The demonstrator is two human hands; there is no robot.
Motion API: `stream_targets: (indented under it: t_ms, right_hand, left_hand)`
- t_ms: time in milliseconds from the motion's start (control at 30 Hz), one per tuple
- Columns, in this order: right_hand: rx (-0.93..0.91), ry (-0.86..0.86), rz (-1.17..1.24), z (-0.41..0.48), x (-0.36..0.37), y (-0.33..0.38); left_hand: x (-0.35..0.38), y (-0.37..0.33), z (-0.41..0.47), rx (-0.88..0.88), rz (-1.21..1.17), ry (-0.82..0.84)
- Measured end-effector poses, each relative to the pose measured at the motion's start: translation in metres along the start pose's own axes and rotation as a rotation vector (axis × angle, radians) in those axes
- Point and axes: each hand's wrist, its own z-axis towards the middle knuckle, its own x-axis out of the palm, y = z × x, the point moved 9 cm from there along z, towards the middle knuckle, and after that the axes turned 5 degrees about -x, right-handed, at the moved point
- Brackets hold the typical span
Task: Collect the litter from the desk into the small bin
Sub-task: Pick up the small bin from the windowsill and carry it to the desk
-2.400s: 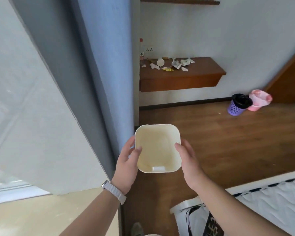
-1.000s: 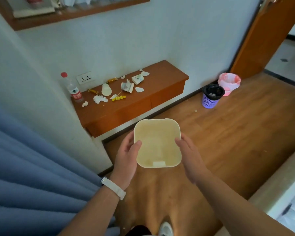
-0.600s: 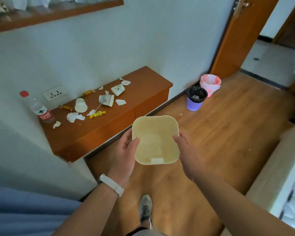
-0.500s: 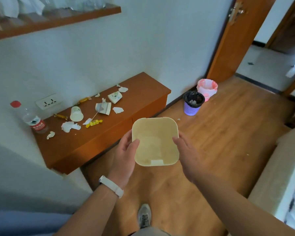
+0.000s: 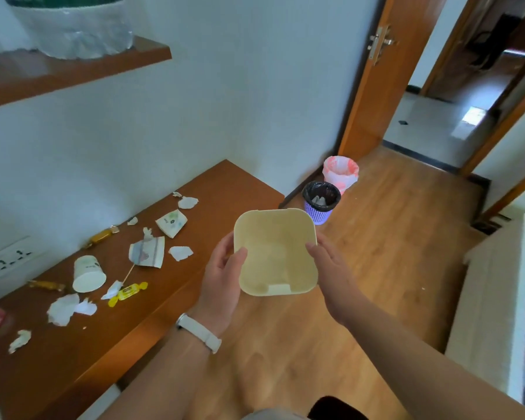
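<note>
The person holds the small bin (image 5: pixel 275 253), a cream square tub, between both hands above the wooden floor (image 5: pixel 385 256), just beside the desk's front edge. The left hand (image 5: pixel 222 278) clasps its left wall, thumb hooked over the rim; the right hand (image 5: pixel 331 268) presses flat against the right wall, fingers together. The bin's inside looks empty. Litter lies spread on the desk (image 5: pixel 219 189): a tipped paper cup (image 5: pixel 88 274), a yellow sweet wrapper (image 5: pixel 128 294), torn white scraps (image 5: pixel 64 309) and a folded packet (image 5: pixel 147 252). A purple basket (image 5: pixel 320 202) stands on the floor past the desk's far end.
</note>
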Motion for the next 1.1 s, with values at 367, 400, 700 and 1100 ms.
stream_targets:
  t_ms: [367,400,700,1100]
  right_hand:
    - [0.032,0.029,0.013,0.14,-0.051,-0.015]
    - [0.043,0.042,0.018,0.156,-0.057,-0.016]
    - [0.103,0.236,0.031,0.28,-0.098,-0.009]
    - [0.183,0.548,-0.027,0.35,-0.034,-0.021]
  left_hand:
    - [0.054,-0.002,0.114,-0.062,0.075,-0.14]
    - [0.061,-0.003,0.124,-0.068,0.07,-0.166]
    - [0.124,-0.036,0.204,-0.056,0.015,-0.342]
    - [0.084,-0.03,0.223,-0.112,-0.027,-0.702]
